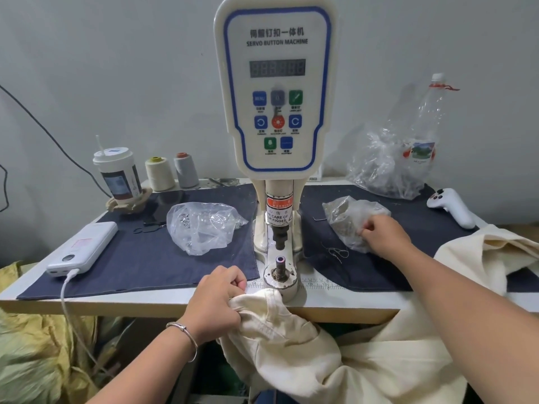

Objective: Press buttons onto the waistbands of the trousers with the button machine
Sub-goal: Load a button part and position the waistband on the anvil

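The white servo button machine [277, 91] stands at the table's middle, its lower die post [280, 265] bare under the punch. Cream trousers [306, 354] hang off the front edge. My left hand [217, 298] grips their waistband just left of the die base. My right hand [382, 236] reaches into a clear bag of small metal button parts [347, 220] right of the machine, fingers curled at the bag's opening. Whether a button is pinched is hidden.
A second clear bag [201, 225] lies left of the machine on dark cloth [140, 258]. A white power bank [83, 247], a cup [116, 173] and two thread cones [172, 173] sit far left. A crumpled bag with a bottle [408, 153] and a white controller [452, 205] are at right.
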Tool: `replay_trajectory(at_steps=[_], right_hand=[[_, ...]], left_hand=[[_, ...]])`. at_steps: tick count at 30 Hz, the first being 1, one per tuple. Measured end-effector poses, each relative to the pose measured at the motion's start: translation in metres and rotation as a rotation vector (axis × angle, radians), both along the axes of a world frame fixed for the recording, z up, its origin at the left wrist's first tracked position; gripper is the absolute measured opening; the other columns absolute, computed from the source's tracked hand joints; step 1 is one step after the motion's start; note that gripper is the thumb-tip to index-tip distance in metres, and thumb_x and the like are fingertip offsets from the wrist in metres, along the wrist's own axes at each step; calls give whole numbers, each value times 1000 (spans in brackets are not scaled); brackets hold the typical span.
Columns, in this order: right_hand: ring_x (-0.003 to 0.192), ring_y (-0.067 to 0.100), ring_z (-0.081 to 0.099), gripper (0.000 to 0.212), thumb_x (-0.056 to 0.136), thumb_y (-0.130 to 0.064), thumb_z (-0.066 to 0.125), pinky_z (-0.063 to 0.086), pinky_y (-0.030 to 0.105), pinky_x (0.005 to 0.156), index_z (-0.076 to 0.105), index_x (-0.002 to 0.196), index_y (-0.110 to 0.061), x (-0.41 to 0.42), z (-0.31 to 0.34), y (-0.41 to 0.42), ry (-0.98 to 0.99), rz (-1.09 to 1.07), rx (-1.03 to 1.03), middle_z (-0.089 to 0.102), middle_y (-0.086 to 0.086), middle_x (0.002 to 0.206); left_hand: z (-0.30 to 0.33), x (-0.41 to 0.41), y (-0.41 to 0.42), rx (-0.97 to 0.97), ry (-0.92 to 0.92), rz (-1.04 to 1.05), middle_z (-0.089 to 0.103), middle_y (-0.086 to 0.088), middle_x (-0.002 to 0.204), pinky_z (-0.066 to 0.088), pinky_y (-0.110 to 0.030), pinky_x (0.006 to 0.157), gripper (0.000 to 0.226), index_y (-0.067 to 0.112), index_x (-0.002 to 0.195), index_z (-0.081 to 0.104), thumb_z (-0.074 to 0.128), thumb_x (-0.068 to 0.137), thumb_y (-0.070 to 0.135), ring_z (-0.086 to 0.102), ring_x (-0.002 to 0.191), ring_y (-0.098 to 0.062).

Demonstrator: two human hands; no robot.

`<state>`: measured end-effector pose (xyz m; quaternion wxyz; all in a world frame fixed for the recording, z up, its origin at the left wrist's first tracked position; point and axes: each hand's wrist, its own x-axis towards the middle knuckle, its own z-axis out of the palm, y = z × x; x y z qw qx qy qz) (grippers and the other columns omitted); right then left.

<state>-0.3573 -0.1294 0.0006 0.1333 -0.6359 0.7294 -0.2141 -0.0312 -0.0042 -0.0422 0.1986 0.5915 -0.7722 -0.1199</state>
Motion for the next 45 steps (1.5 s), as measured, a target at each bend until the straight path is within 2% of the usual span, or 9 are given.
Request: replay_trajectory(at_steps=[6, 13, 20, 23, 27, 30, 38, 41, 45], right_hand=[[82, 28, 60, 24, 92, -21, 56, 42, 33, 62, 60, 70, -15, -3, 5, 14, 105, 33, -97, 64, 4, 78], [70, 15, 57, 11, 91, -16, 63, 41, 29, 66, 67, 81, -13, 28, 15, 62, -476, 37, -251, 64, -2, 75], [48, -2, 47, 14, 91, -16, 64, 38, 10, 52, 66, 78, -11, 96, 14, 98, -636, 325, -194, 55, -11, 56], [56, -1, 52, 15, 92, -19, 60, 39, 8, 55, 64, 77, -15, 90, 14, 91, -467, 302, -235, 56, -11, 61], [78, 17, 56, 14, 97, -23, 50, 42, 30, 67, 60, 88, -17, 58, -1, 84, 146, 237, -227, 61, -3, 85], [83, 21, 59, 15, 99, -23, 44, 42, 31, 66, 57, 94, -18, 37, -16, 81, 402, 229, -135, 62, 1, 95], [64, 10, 54, 12, 82, -9, 74, 38, 15, 57, 71, 83, -21, 13, -16, 71, -203, 239, 13, 62, -5, 67], [69, 0, 57, 12, 82, -14, 76, 36, 8, 59, 77, 92, -19, 12, -23, 70, -197, 235, -35, 66, -15, 76], [79, 7, 57, 13, 83, -18, 75, 37, 19, 73, 78, 95, -16, 17, -32, 70, -124, 218, -135, 70, -6, 88]], left_hand=[[1, -1, -3, 16, 1, 8, 45, 17, 79, 25, -21, 75, 21, 19, 61, 53, 38, 46, 15, 37, 85, 0], [4, -1, -5, 64, 38, 54, 46, 13, 82, 30, -15, 71, 25, 10, 69, 53, 39, 49, 11, 41, 85, -11], [10, -4, 0, 63, 21, 22, 47, 13, 82, 40, -29, 80, 18, 13, 63, 49, 39, 48, 13, 45, 86, -17], [9, -3, 1, 54, 27, 33, 47, 13, 82, 41, -29, 78, 20, 11, 64, 51, 38, 49, 14, 46, 86, -18], [8, -2, 0, 15, 34, 40, 46, 14, 80, 37, -23, 71, 28, 7, 68, 56, 38, 49, 14, 45, 84, -16], [7, -2, -1, 1, 69, 69, 45, 13, 77, 30, -17, 62, 33, 5, 72, 57, 37, 48, 15, 45, 81, -15], [6, -4, 0, 4, 89, 97, 46, 12, 76, 30, -17, 60, 24, 5, 75, 57, 46, 54, 3, 44, 78, -11], [6, -4, 0, 8, 119, 101, 47, 9, 74, 34, -24, 60, 27, 10, 72, 53, 41, 48, 9, 47, 76, -16], [5, -4, 0, 22, 135, 124, 49, 6, 78, 39, -30, 62, 31, 16, 71, 51, 36, 44, 13, 49, 78, -20]])
